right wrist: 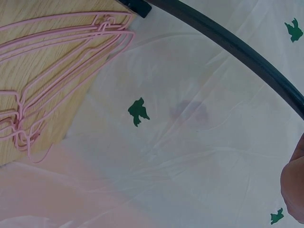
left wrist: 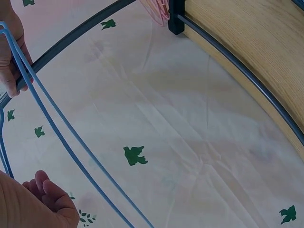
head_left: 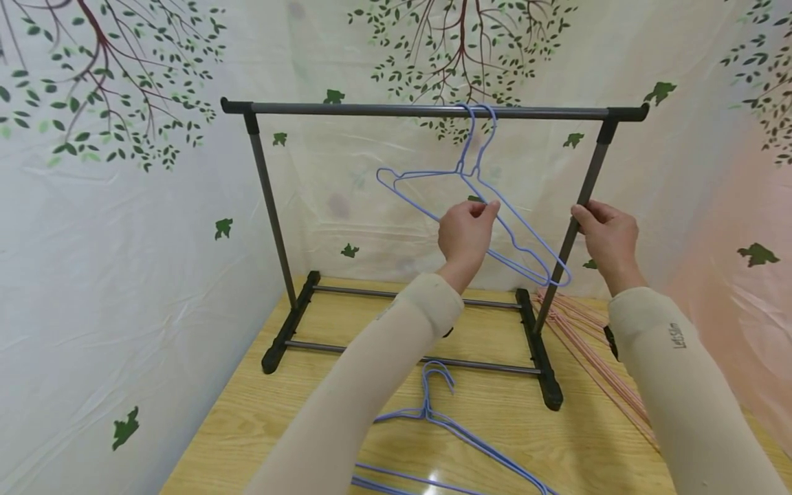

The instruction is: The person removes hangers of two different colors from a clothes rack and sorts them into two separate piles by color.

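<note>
Two blue wire hangers (head_left: 526, 249) hang by their hooks from the top rail of a black clothes rack (head_left: 371, 110), right of its middle. My left hand (head_left: 465, 234) is at their sloping shoulder wires, thumb and fingertips pinched together on a wire. In the left wrist view its curled fingers (left wrist: 54, 194) show at the lower left, partly cut off. With thumb and fingers, my right hand (head_left: 612, 237) grips the rack's right upright (head_left: 588, 180) around mid-height. Only a sliver of that hand enters the right wrist view.
More blue hangers (head_left: 427, 414) lie on the wooden table (head_left: 229, 440) in front of the rack, partly hidden by my left arm. Several pink hangers (head_left: 594, 357) are heaped right of the rack's base. A patterned sheet (head_left: 155, 261) covers the walls behind and beside.
</note>
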A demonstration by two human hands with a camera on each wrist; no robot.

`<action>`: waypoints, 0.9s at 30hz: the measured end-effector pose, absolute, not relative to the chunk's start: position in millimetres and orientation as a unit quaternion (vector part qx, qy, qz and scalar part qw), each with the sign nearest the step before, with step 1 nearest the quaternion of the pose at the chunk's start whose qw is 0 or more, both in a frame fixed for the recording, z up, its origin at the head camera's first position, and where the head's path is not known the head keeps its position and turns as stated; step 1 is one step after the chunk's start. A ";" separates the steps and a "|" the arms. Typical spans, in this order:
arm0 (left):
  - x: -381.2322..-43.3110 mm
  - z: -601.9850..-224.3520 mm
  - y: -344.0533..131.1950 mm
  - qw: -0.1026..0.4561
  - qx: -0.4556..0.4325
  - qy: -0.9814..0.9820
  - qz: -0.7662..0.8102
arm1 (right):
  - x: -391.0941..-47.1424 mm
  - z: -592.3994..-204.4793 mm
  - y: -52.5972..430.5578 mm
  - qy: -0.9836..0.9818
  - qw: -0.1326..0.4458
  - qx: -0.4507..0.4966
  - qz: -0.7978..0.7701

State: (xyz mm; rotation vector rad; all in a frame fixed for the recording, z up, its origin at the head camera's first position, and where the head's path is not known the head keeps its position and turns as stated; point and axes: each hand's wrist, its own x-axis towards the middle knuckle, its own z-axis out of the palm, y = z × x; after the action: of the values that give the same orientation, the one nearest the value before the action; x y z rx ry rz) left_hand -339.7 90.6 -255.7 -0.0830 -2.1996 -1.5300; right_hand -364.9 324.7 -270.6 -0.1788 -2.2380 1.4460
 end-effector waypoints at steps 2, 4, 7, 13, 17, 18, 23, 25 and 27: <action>-339.7 -255.4 90.8 0.228 -0.030 -0.800 -0.555 | -364.5 -270.8 324.7 -0.814 0.234 -0.065 0.527; -339.4 -255.1 90.5 0.230 -0.028 -0.798 -0.556 | -364.3 -271.0 324.4 -0.813 0.234 -0.066 0.529; -338.8 -255.3 89.3 0.236 -0.024 -0.793 -0.561 | -363.8 -270.8 323.8 -0.812 0.233 -0.064 0.531; -339.6 -255.8 85.1 0.259 -0.014 -0.782 -0.566 | -363.7 -270.7 324.5 -0.810 0.230 -0.065 0.536; -340.1 -254.6 80.0 0.277 -0.002 -0.783 -0.557 | -363.8 -271.0 324.9 -0.811 0.230 -0.064 0.534; -340.4 -254.2 78.5 0.279 0.000 -0.783 -0.555 | -363.5 -271.0 324.9 -0.811 0.230 -0.064 0.534; -342.1 -253.0 70.2 0.285 0.009 -0.779 -0.558 | -362.2 -270.8 324.6 -0.810 0.227 -0.064 0.537; -342.3 -252.7 66.2 0.288 0.009 -0.775 -0.562 | -362.0 -270.5 324.4 -0.811 0.226 -0.065 0.536; -342.4 -252.6 62.0 0.291 0.007 -0.772 -0.565 | -362.2 -270.4 324.1 -0.811 0.227 -0.066 0.535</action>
State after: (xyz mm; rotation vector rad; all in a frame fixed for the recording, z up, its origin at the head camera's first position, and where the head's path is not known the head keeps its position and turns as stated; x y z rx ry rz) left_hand -342.4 62.0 -252.6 0.0189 -2.0596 -1.5066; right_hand -362.2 324.1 -270.4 -0.1818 -2.2345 1.4757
